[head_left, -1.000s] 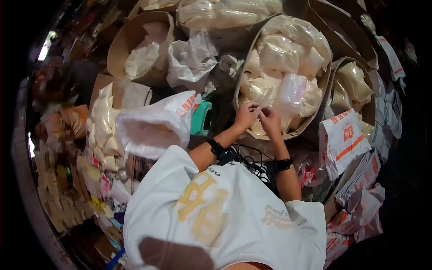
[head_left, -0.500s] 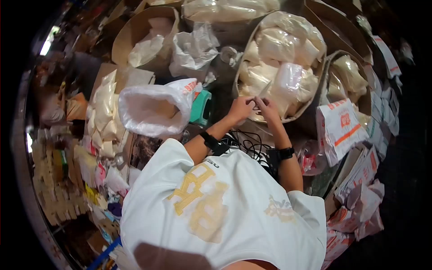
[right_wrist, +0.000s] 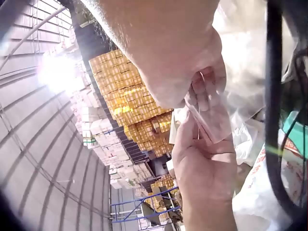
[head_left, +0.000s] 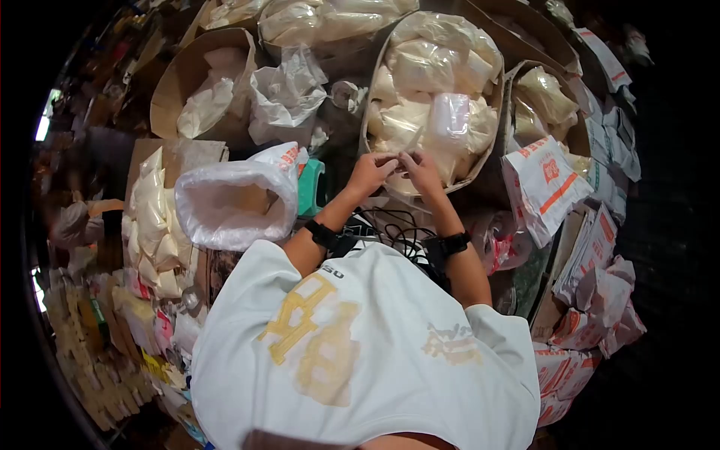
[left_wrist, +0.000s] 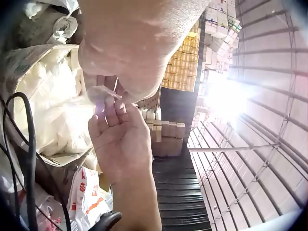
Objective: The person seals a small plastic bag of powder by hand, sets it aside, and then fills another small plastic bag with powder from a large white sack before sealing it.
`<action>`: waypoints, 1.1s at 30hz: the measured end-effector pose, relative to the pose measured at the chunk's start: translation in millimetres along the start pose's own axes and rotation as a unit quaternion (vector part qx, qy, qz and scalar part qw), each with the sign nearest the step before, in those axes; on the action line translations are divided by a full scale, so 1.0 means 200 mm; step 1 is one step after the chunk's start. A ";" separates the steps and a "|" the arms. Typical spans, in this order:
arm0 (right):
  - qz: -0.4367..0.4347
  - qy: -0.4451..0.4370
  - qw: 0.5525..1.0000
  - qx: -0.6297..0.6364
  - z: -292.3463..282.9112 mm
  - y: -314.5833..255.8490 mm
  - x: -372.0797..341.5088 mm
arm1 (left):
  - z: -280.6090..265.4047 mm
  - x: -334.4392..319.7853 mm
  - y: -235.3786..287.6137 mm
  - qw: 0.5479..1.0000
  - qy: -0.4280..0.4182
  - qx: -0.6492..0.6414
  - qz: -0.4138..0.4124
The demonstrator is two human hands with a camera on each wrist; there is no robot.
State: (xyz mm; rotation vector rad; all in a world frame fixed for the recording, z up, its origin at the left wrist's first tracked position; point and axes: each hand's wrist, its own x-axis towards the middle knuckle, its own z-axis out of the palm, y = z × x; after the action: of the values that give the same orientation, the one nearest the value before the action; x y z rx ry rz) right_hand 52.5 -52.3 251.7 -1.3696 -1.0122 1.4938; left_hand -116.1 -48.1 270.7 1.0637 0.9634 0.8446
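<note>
A: Hands?
B: Left hand (head_left: pixel 372 172) and right hand (head_left: pixel 423 172) both pinch clear plastic film (right_wrist: pixel 212 122), near the carton's (left_wrist: pixel 20 68) near rim.
A: Trouble?
B: Film looks thin; uneven pulling could split it, or a slack pinch drop it among the filled bags (head_left: pixel 424 66).

We see pale ribbed panels (right_wrist: pixel 45 159), a glaring light (right_wrist: pixel 60 74) near them, stacked yellow boxes (right_wrist: pixel 118 79), white boxes (right_wrist: pixel 101 130) and a blue frame (right_wrist: pixel 147 196).

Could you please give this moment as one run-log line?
left hand, right hand: pinching film between them | box: near hands, bags inside | sack: mouth open
</note>
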 end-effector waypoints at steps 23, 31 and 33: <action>-0.088 -0.002 0.996 -0.011 -0.01 -0.06 0.00 | -0.02 0.04 0.07 0.983 -0.001 0.178 0.047; -0.097 -0.024 0.995 0.010 -0.02 -0.10 -0.01 | -0.01 0.06 0.09 0.973 -0.017 0.223 0.064; -0.094 -0.018 0.995 0.004 -0.02 -0.09 -0.01 | -0.01 0.06 0.08 0.971 -0.016 0.226 0.076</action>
State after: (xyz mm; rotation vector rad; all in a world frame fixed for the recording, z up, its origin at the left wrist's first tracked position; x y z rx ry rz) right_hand 57.9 -47.9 268.9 -1.2093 -1.1253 1.3851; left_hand -116.0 -32.5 282.4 1.5539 1.0853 0.7450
